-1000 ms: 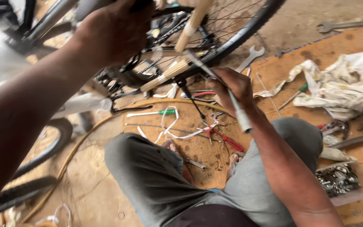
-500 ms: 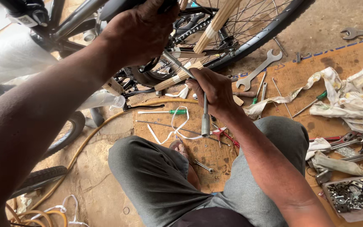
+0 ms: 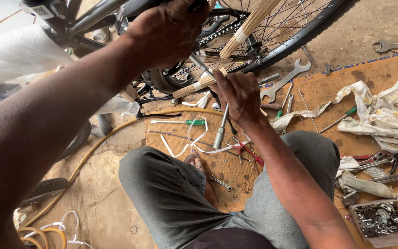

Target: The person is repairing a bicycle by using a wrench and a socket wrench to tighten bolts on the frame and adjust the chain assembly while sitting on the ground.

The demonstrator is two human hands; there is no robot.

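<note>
A black bicycle (image 3: 93, 14) stands in front of me, its rear wheel (image 3: 295, 32) and chain near the top middle. Paper-wrapped frame stays (image 3: 199, 85) run diagonally beside the wheel. My left hand (image 3: 171, 32) grips the bicycle frame at the top. My right hand (image 3: 238, 94) is closed on a long metal socket wrench (image 3: 219, 129), whose handle hangs down below the fist while its upper end points at the chain area. My grey-trousered knees (image 3: 171, 193) fill the bottom of the view.
On the orange mat (image 3: 374, 69) lie open-ended spanners (image 3: 284, 83), a green-handled screwdriver (image 3: 180, 122), red-handled pliers (image 3: 247, 152), white rags (image 3: 388, 115) and a tray of nuts and bolts (image 3: 383, 219). A yellow hose (image 3: 93, 152) curves across the dirt floor at left.
The view has shifted, so the wheel sits higher. My right hand has turned the wrench from slanting out to the right to hanging nearly straight down. My left hand keeps its grip.
</note>
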